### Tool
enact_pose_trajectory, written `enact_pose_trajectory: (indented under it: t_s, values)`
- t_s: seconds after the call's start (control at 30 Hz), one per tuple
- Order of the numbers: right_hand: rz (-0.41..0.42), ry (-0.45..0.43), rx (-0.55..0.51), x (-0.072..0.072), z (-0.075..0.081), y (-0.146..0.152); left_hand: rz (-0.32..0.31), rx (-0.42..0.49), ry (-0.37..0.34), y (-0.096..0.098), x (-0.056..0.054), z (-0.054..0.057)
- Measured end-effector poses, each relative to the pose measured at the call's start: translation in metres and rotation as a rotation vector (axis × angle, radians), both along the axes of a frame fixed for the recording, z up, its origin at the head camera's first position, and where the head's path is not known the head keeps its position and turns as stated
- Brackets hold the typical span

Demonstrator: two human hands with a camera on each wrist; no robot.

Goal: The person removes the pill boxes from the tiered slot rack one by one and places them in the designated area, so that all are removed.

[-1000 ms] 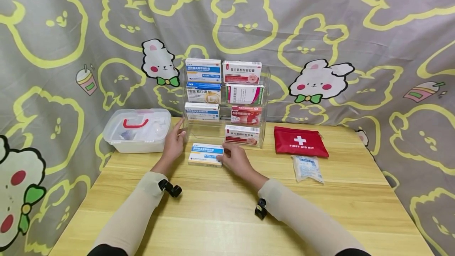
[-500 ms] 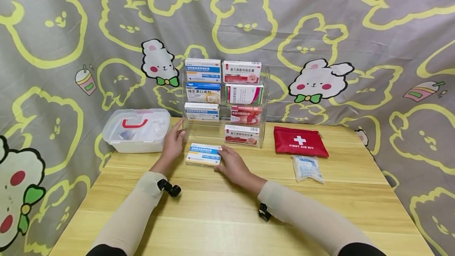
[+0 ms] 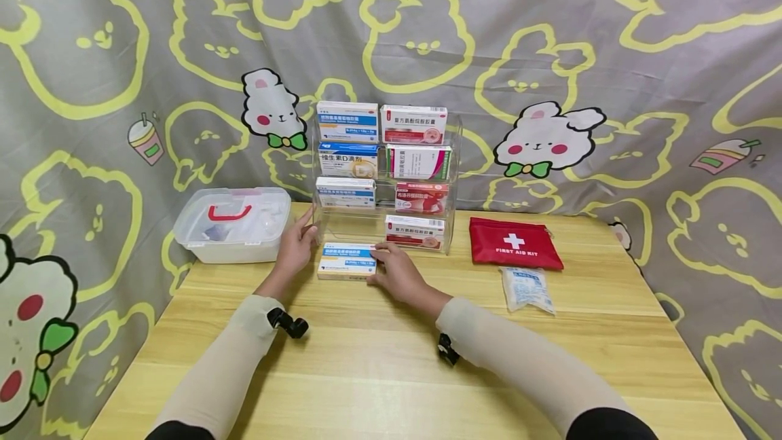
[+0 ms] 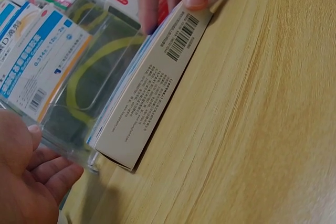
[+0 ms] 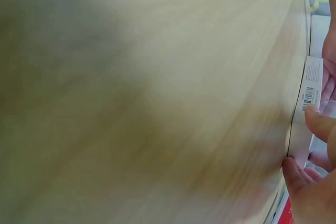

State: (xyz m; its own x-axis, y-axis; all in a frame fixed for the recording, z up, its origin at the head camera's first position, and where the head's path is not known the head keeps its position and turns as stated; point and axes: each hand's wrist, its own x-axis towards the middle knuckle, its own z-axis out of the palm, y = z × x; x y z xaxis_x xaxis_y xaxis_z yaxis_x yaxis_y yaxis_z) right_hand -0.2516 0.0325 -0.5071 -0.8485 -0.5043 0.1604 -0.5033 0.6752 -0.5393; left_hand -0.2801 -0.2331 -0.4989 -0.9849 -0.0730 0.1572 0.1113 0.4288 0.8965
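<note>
A blue-and-white medicine box (image 3: 347, 262) lies on the table, in front of the clear display rack's (image 3: 351, 226) lower left slot. My right hand (image 3: 400, 273) grips the box by its right end, thumb on the near side, fingers at the far side. The left wrist view shows the box's barcoded side (image 4: 152, 87) close against the rack's front. My left hand (image 3: 297, 246) rests against the rack's left side, fingers extended along it and thumb near the front edge. In the right wrist view the box (image 5: 310, 85) appears at the right edge.
Several medicine boxes fill the rack's upper tiers, and a red-and-white box (image 3: 415, 232) stands at lower right. Left of the rack is a lidded plastic case (image 3: 232, 250) with a red handle. A red first aid pouch (image 3: 516, 243) and a clear packet (image 3: 527, 289) lie at right.
The right hand has shifted the medicine box slightly left and closer to the rack, and its grip has moved around the box's right end. The left hand stays at the rack's side.
</note>
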Motion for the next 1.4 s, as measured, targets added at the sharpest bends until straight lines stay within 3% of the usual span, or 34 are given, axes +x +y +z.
enact_pose_trajectory:
  t_s: [0.33,0.8,1.13,1.4]
  values:
    - [0.015,-0.017,-0.013,-0.005,-0.001,-0.001,-0.011,0.052,-0.022,-0.002,-0.002,-0.001]
    - [0.006,-0.073,-0.073,-0.003,0.000,0.005,-0.006,0.019,-0.006,-0.002,-0.001,0.000]
    - [0.000,-0.076,-0.195,0.001,0.016,0.023,-0.007,0.022,0.000,-0.001,-0.001,0.000]
    - [-0.029,-0.039,-0.218,-0.003,0.026,0.045,-0.008,0.028,0.001,-0.001,-0.001,-0.001]
